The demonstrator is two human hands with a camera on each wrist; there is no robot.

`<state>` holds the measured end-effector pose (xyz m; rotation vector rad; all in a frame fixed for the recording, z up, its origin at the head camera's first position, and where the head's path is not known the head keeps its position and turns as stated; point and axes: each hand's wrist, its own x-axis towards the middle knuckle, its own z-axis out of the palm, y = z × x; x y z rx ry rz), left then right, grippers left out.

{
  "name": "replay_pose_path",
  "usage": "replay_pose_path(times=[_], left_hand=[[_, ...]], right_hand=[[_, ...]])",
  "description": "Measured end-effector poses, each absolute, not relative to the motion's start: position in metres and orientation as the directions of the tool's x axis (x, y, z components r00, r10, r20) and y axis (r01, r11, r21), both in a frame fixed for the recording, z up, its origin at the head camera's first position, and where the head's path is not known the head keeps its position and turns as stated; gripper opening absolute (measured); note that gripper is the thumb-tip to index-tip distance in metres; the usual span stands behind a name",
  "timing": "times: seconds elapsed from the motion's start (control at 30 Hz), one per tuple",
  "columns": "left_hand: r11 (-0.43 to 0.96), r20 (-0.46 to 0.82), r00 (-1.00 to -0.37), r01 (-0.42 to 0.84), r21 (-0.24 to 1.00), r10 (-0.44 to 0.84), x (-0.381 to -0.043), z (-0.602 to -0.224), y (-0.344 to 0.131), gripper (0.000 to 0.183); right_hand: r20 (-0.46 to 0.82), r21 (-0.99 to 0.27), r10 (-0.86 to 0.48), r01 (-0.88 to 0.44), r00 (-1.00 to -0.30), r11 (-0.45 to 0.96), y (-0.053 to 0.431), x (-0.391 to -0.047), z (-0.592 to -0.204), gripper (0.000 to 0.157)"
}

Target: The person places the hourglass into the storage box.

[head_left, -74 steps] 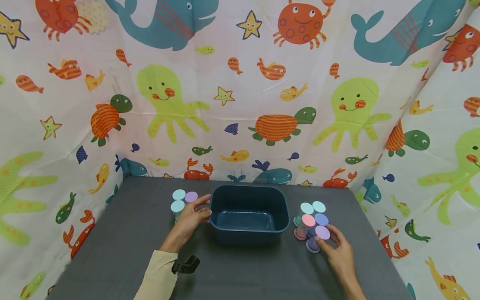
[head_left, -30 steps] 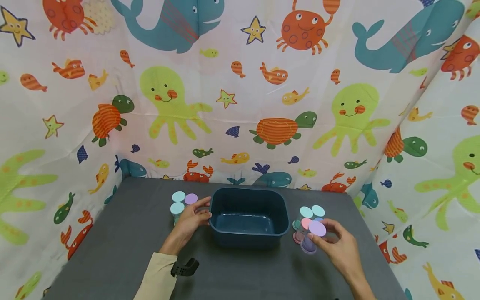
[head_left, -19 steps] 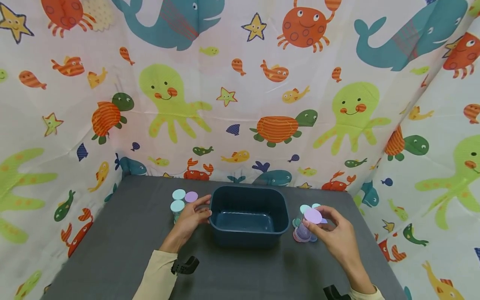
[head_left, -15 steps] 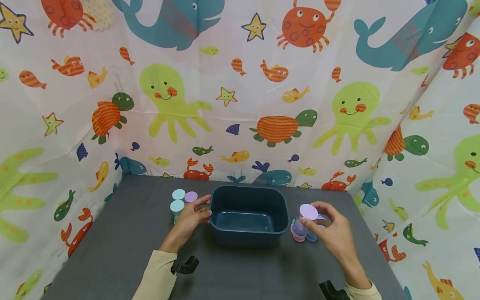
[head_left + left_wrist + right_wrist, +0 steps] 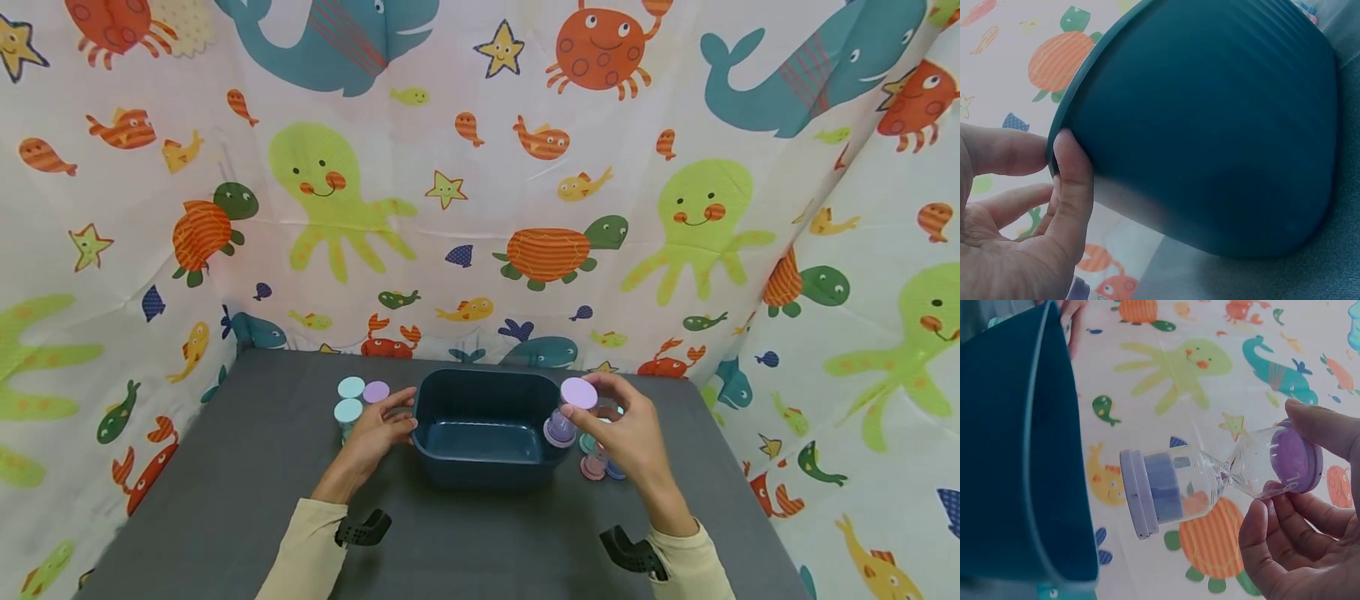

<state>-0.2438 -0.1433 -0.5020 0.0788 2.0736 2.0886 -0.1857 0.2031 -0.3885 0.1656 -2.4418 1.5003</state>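
Observation:
My right hand holds a purple-capped sand timer by its upper cap, at the right rim of a dark blue plastic bin. The right wrist view shows the timer's clear waisted glass with purple sand in the end nearer the bin. Thumb and fingers of my left hand pinch the bin's left rim; the left wrist view shows the thumb on its outer wall. Inside, the bin's visible floor is bare.
Several sand timers, among them one with a pink base, stand right of the bin, partly behind my right hand. Left of it are teal-capped timers and a purple-capped timer. A sea-animal curtain surrounds the grey table.
My right hand has lifted the purple sand timer from the right-hand group and carried it leftward to the bin's right rim. My left hand has stayed on the bin's left rim.

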Motion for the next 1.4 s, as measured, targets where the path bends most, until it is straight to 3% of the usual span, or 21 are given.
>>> replay_pose_path(times=[0.47,0.77,1.4], left_hand=[[0.0,-0.102,-0.98,-0.103,0.995,0.172,-0.246,-0.502,-0.143,0.056],[0.015,-0.112,-0.979,-0.111,0.994,0.17,-0.244,-0.502,-0.145,0.057],[0.01,-0.105,-0.982,-0.105,0.994,0.154,-0.246,-0.504,-0.142,0.055]], right_hand=[[0.291,-0.898,-0.088,-0.303,-0.953,0.32,0.161,-0.216,-0.378,0.045],[0.223,-0.928,-0.144,-0.255,-0.964,0.272,0.125,-0.229,-0.39,0.047],[0.176,-0.879,-0.207,-0.249,-0.962,0.407,0.083,-0.257,-0.43,0.04]])
